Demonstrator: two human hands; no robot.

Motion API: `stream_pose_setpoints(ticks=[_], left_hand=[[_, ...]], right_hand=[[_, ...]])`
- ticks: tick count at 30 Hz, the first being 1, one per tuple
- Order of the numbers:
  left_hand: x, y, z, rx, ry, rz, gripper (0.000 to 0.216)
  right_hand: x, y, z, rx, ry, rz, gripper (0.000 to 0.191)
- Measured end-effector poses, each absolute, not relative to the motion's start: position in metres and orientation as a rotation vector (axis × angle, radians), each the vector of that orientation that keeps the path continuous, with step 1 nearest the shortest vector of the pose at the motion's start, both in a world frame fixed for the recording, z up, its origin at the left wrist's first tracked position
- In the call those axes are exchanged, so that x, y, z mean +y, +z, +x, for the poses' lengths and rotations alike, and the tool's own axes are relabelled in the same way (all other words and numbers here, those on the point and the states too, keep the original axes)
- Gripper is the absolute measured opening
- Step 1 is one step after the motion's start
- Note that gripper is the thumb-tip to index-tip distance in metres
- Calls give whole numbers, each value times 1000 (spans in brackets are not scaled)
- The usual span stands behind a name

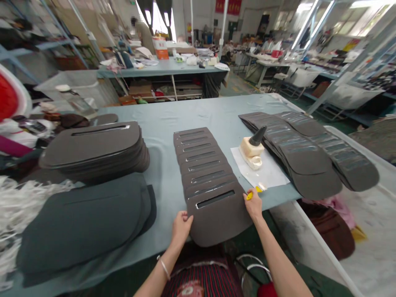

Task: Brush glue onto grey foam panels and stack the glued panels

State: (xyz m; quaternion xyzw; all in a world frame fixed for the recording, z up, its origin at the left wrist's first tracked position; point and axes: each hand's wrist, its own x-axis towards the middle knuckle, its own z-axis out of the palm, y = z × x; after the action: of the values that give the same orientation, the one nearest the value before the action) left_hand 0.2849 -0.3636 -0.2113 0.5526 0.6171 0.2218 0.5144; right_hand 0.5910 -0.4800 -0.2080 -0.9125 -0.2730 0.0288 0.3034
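On the table (162, 165), overlapping slotted panels (201, 166) run down the frame's center. The front panel (218, 220) sits at lower center. My left hand (181, 227) pinches its left edge; my right hand (254, 206) grips a yellow brush (251, 194) at its right edge. Judged step: aligning this panel; the next move calls for even two-handed control. Panel underside and some fingertips: hidden.
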Motion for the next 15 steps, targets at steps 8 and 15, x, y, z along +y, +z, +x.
stream_pose_setpoints(ticks=[8,15], left_hand=[[-362,-216,285,1550,387,1567,33],[-359,-204,284,1602,316,1642,26]], right_hand=[[-473,-210,595,-758,118,-2614,18],[-468,-203,591,-747,157,-2749,23]])
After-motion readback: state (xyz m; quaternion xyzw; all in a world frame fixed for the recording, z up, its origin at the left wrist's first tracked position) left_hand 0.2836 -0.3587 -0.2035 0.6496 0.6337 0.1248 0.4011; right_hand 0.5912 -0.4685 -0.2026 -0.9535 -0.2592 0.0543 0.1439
